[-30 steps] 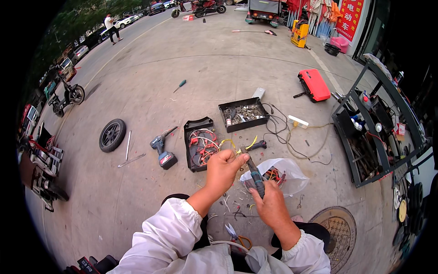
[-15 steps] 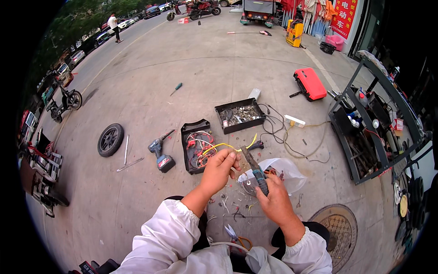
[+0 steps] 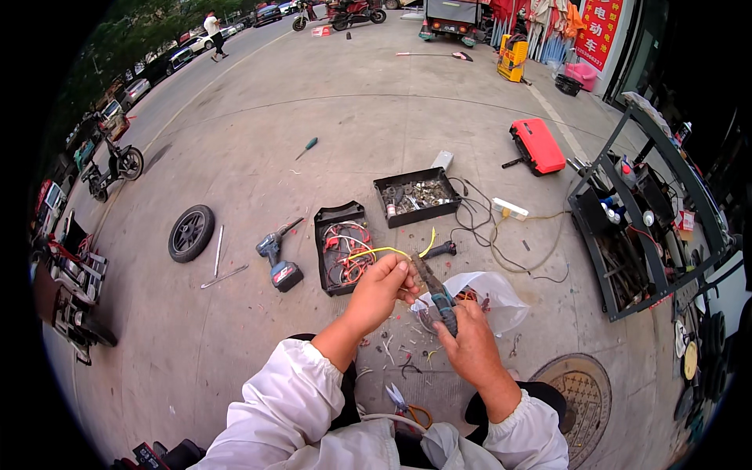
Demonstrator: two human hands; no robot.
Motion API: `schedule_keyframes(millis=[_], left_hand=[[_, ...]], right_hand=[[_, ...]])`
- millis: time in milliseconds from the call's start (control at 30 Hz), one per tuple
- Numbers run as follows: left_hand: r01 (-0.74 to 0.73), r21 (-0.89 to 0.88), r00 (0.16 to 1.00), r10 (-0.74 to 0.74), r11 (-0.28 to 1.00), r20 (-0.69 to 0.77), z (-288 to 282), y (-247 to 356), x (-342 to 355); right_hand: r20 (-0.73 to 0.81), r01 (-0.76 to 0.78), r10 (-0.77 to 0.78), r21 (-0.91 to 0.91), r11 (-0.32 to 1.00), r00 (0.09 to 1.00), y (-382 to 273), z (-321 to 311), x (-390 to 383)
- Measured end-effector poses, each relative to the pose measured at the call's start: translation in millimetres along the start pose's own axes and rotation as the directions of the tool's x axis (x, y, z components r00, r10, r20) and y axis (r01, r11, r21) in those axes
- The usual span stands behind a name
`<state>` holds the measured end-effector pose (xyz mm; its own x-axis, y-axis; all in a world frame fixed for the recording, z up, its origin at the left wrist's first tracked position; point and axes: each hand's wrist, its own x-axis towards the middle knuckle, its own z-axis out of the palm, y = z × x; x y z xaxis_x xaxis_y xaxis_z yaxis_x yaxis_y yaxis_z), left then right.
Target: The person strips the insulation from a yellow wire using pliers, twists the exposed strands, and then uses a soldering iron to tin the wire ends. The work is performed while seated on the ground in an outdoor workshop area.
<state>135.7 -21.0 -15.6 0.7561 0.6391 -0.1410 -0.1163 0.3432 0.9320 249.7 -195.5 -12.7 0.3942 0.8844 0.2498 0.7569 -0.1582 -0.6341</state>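
My left hand (image 3: 380, 291) is closed in a pinch on a yellow wire (image 3: 377, 250), in front of my lap. In my right hand (image 3: 476, 341) is a pair of pliers (image 3: 443, 306) with dark and blue handles. Its jaws point up and away, meeting the wire just beyond my left fingertips. A loose end of the wire sticks up past the jaws. Behind my left hand lies a black tray (image 3: 319, 254) of red, white and yellow wires. Under the pliers sits a clear plastic bag (image 3: 511, 301) with wire scraps, partly hidden by my right hand.
A parts tray (image 3: 427, 215), cordless drill (image 3: 276, 262), small wheel (image 3: 192, 233), screwdriver (image 3: 307, 147), red case (image 3: 540, 145) and power strip (image 3: 510, 208) lie on the pavement. Scissors (image 3: 411, 406) rest near my lap. A metal tool rack (image 3: 627, 235) stands right, beyond a manhole cover (image 3: 576, 399).
The pliers have turned slightly more upright at the yellow wire, and both hands keep their hold. My view has shifted a little. The distant person has walked a short way.
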Motion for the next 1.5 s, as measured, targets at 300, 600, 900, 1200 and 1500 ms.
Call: schedule_keyframes(millis=[300,600,900,1200,1500], left_hand=[[0.067,0.115,0.994,-0.076,0.991,0.078,-16,4,-1],[0.189,-0.290,0.967,-0.127,0.938,0.220,-17,11,-2],[-0.226,0.731,0.960,0.274,0.644,0.055,-11,13,-2],[-0.169,0.595,0.950,0.291,0.786,-0.114,2,14,-4],[-0.274,0.580,0.859,0.467,0.767,-0.212,25,-6,1]], right_hand=[[0.032,0.010,-0.006,-0.111,0.994,0.999,0,2,-1],[0.010,0.017,-0.015,-0.134,0.991,1.000,-2,2,3],[0.027,-0.003,0.008,-0.175,0.985,1.000,-2,-1,3],[0.040,-0.095,0.097,-0.061,0.994,0.994,-11,-4,0],[-0.082,-0.116,0.111,-0.053,0.992,0.990,-13,-2,3]])
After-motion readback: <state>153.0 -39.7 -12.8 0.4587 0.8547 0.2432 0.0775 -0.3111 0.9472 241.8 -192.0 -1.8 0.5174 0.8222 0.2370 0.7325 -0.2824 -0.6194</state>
